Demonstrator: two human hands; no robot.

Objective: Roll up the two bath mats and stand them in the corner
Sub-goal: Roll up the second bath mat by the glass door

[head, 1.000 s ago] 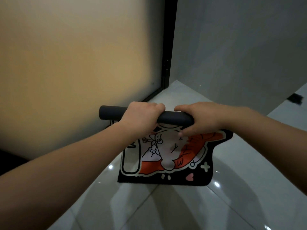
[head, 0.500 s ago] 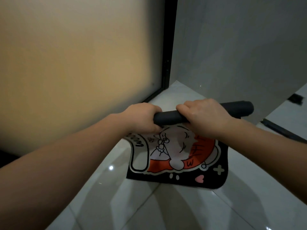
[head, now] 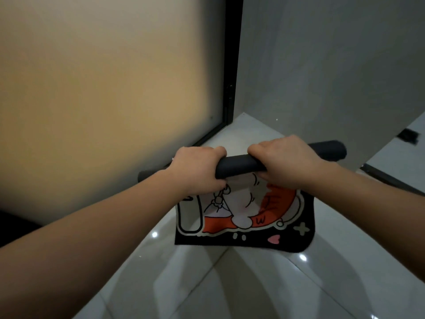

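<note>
A bath mat (head: pixel 243 215) with a black border and an orange and white cartoon print hangs in the air, its upper part rolled into a dark tube (head: pixel 239 168). My left hand (head: pixel 197 169) grips the tube left of its middle. My right hand (head: pixel 287 164) grips it just to the right. The tube's right end (head: pixel 331 150) sticks out past my right hand, and its left end shows behind my left wrist. The unrolled lower part dangles above the floor. Only one mat is in view.
A frosted glass panel (head: pixel 103 100) in a black frame (head: pixel 232 65) stands on the left. A grey wall (head: pixel 333 65) meets it at the corner (head: pixel 241 120) ahead. Glossy white floor tiles (head: pixel 207 284) lie below. A dark floor strip (head: pixel 391 180) runs at right.
The rolled tube has shifted right within my hands over the second, its right end now sticking far out. The hanging part looks shorter, and both hands stay on the tube.
</note>
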